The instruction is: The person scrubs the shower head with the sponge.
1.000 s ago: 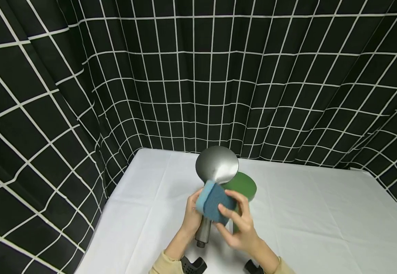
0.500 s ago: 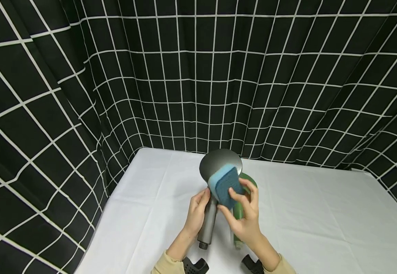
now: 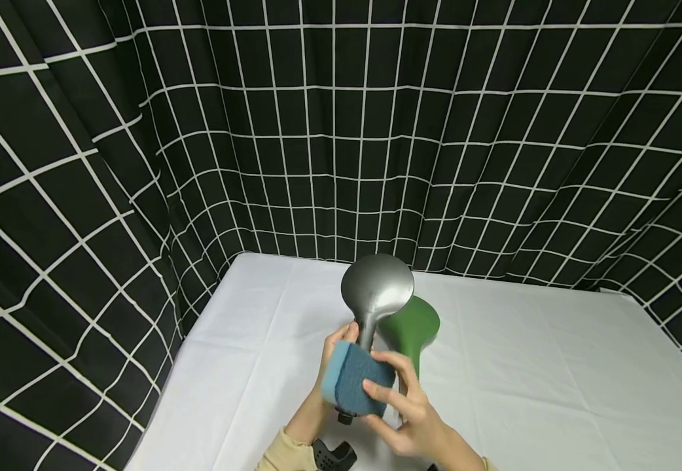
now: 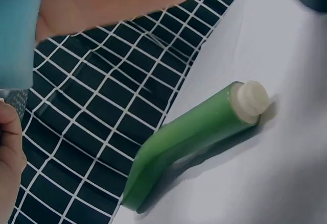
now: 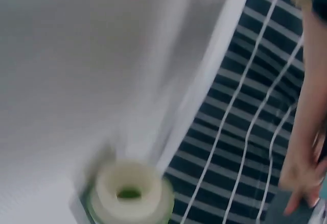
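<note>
My left hand holds a grey shower head by its handle, with the round head pointing away from me. In my right hand is a two-layer blue sponge, pinched between thumb and fingers. The sponge lies over the lower handle and hides most of it; only the threaded end shows below. A green shower head lies on the table, just right of the grey one, partly behind my right hand. The left wrist view shows its green handle with a pale threaded end.
A white cloth covers the table. Black curtain with a white grid stands behind it and on both sides. A black strap piece sits at my left wrist.
The sponge went up to the grey head's face, then back down onto the lower handle. The grey shower head tilted briefly and turned back. The green one stayed put.
</note>
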`<action>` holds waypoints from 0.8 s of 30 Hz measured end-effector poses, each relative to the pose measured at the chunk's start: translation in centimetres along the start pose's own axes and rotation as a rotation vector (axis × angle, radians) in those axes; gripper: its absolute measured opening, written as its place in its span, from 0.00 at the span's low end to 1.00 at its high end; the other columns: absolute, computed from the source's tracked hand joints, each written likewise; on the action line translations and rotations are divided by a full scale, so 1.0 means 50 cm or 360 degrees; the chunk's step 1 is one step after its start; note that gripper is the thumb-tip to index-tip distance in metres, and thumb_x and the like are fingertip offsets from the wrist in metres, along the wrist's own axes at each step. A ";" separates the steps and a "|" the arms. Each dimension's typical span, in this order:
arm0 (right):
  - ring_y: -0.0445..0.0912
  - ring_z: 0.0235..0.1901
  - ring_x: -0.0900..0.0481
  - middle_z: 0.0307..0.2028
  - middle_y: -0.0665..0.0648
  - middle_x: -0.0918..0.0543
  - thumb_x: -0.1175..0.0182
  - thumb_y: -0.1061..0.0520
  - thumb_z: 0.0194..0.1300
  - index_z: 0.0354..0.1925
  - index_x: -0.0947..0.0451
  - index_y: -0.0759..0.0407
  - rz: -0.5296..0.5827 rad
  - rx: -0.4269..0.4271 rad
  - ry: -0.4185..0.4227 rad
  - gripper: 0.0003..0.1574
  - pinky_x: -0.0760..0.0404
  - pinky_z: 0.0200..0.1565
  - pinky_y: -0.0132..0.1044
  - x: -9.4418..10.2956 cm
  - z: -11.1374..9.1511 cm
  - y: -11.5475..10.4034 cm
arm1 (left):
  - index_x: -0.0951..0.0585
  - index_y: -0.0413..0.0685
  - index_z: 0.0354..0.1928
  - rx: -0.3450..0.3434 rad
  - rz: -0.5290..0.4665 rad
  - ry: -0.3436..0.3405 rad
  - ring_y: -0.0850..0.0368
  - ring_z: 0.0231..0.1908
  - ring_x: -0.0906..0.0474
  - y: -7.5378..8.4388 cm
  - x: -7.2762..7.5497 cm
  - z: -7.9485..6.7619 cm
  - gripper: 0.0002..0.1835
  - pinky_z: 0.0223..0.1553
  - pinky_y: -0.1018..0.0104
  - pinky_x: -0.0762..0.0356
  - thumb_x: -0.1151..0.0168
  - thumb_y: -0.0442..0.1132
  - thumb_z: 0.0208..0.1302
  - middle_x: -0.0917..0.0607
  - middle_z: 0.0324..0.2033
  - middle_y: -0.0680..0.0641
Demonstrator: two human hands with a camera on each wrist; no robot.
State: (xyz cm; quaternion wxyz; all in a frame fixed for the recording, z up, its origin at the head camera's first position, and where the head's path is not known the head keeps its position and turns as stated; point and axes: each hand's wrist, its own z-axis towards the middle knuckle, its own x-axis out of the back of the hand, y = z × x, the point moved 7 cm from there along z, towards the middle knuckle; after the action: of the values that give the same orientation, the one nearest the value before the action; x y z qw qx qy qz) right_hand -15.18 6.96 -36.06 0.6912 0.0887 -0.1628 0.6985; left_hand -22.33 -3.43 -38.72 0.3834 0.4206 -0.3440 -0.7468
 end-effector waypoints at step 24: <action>0.63 0.48 0.37 0.47 0.74 0.37 0.30 0.61 0.48 0.53 0.37 0.72 -0.1073 -0.1570 0.0107 0.39 0.34 0.46 0.57 0.213 -0.190 0.159 | 0.27 0.35 0.22 0.0221 0.0883 0.0564 0.69 0.13 0.43 -0.087 0.099 -0.008 0.14 0.15 0.77 0.45 0.36 0.36 0.59 0.35 0.12 0.55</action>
State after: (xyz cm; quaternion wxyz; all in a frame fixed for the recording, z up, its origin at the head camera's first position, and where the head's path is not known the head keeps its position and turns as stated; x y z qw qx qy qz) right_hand -22.43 20.32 -42.01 0.8391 -0.2182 -0.4088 0.2850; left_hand -24.94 -5.74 -44.34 0.5965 0.4594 -0.4233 -0.5040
